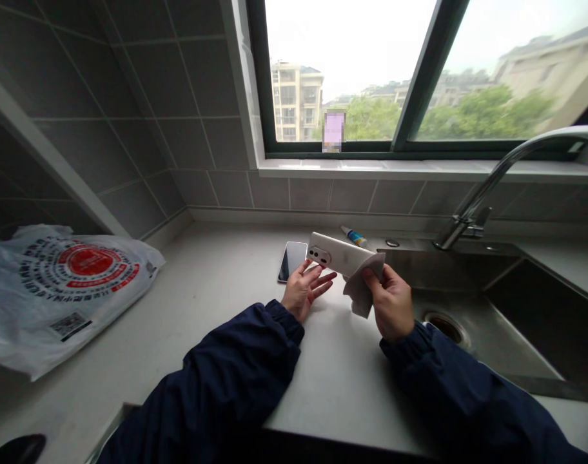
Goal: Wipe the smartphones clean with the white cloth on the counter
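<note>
From here I see a white-backed smartphone (342, 252) above the bench (216, 303), long axis left to right, camera end pointing left, my right hand (391, 303) with fingers pinching it through a grey cloth (362, 293), my left hand (304, 291) with fingers spread just below, a black-screened phone (293, 261) lying beside, a small tube (356, 237) behind, a plastic bag (66, 296) well left, a steel sink (487, 348) right

**A:** ok quick count, what's in shot?

**B:** two hands, left hand (303, 290) and right hand (391, 303). Two phones, one white phone (337, 252) and one black phone (292, 261). One cloth (360, 291), one plastic bag (66, 290), one faucet (497, 187).

**A:** anything else?

**B:** one tube (355, 237) too, I think, it's half hidden.
</note>
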Tool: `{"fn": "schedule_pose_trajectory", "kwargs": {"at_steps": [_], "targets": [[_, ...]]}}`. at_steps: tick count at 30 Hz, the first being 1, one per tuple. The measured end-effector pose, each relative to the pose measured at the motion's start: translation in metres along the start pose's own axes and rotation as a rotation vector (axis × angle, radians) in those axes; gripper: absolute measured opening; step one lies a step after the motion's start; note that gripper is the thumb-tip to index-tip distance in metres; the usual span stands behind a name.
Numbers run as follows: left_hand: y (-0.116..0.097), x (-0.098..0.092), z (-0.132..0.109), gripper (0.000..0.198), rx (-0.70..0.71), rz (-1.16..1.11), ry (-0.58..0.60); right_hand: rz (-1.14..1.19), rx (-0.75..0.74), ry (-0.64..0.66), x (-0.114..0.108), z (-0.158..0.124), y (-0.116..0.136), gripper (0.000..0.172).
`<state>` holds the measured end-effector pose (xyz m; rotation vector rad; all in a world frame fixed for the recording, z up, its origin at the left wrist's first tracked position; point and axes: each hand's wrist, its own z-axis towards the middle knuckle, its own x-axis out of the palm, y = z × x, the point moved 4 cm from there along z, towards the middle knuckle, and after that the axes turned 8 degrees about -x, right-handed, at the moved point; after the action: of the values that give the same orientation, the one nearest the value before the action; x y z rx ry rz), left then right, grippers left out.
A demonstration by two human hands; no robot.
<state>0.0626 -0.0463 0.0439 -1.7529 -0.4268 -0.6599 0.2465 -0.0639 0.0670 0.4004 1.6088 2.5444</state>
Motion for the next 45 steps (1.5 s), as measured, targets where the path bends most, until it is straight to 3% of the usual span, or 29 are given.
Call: {"fn": "schedule_pose_trajectory", "kwargs": {"at_steps": [2, 5, 8, 13, 17, 22, 27, 32, 39, 45], "targets": [[0.001, -0.001, 0.001, 0.044, 0.031, 0.111, -0.017, 0.161, 0.111, -0.019, 0.001, 0.003, -0.009, 0.043], [0.005, 0.000, 0.001, 0.051, 0.015, 0.212, -0.007, 0.299, 0.242, -0.015, 0.003, 0.003, -0.016, 0.048], [0.009, 0.004, 0.000, 0.062, -0.037, 0.229, 0.093, 0.337, 0.325, 0.017, 0.005, 0.002, -0.020, 0.043], [0.009, 0.008, -0.004, 0.053, -0.031, 0.306, 0.233, 0.355, 0.442, 0.176, 0.011, -0.006, -0.024, 0.033], [0.012, 0.011, -0.006, 0.073, -0.054, 0.234, 0.280, 0.352, 0.521, 0.229, 0.015, -0.011, -0.025, 0.029], [0.010, 0.008, -0.005, 0.106, 0.037, 0.207, 0.292, 0.345, 0.589, 0.273, 0.016, -0.015, -0.026, 0.026], [0.003, 0.007, -0.002, 0.087, 0.149, 0.328, 0.315, 0.326, 0.600, 0.350, 0.017, -0.015, -0.026, 0.024], [-0.002, 0.011, -0.004, 0.073, 0.228, 0.357, 0.298, 0.379, 0.700, 0.312, 0.016, -0.016, -0.029, 0.024], [-0.005, 0.010, -0.005, 0.076, 0.127, 0.178, 0.230, 0.406, 0.762, 0.308, 0.017, -0.017, -0.025, 0.028], [-0.003, 0.012, -0.005, 0.072, 0.104, 0.272, 0.315, 0.383, 0.672, 0.286, 0.016, -0.011, -0.024, 0.025]]}}
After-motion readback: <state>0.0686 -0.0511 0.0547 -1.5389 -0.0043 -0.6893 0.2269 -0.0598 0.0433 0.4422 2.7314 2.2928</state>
